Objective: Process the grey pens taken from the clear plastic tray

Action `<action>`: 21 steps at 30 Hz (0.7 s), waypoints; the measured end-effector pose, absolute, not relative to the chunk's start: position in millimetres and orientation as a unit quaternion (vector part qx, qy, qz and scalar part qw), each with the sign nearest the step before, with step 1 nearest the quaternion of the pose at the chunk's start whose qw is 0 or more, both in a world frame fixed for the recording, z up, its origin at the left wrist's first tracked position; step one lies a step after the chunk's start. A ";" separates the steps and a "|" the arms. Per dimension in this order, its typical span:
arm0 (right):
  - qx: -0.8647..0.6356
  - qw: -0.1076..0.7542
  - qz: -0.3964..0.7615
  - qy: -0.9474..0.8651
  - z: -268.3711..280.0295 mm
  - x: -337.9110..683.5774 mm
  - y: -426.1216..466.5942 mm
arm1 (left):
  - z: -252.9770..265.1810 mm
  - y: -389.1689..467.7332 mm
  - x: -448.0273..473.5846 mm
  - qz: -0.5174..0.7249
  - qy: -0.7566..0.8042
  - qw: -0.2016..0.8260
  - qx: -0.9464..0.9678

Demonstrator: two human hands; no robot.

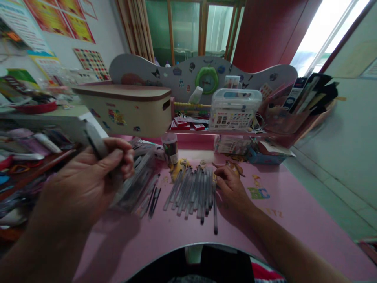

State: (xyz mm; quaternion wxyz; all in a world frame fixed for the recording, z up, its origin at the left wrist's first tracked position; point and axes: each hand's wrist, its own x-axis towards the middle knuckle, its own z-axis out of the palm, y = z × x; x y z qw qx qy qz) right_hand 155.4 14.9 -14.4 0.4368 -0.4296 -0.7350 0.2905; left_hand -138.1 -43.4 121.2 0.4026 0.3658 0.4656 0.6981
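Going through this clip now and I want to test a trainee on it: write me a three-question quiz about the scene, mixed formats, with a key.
1. True or false: the left hand is raised above the pink desk, gripping a slim object.
2. Multiple choice: where is the right hand relative to the spread of pens?
A: beyond its left edge
B: at its right edge
C: high above its middle
3. Fill in the blank: the clock on the board at the back has a ____ rim.

Key: 1. True. 2. B. 3. Green.
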 end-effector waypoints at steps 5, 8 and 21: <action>-0.452 0.453 0.270 -0.719 -12.2 151.4 14.7 | 117.5 -37.5 -167.3 0.680 0.553 0.336 0.345; -0.458 0.451 0.270 -0.716 -12.4 151.5 15.2 | 109.8 -36.0 -168.0 0.647 0.600 0.339 0.328; -0.474 0.449 0.271 -0.708 -8.5 150.2 12.4 | 94.7 -36.2 -171.0 0.500 0.703 0.154 0.483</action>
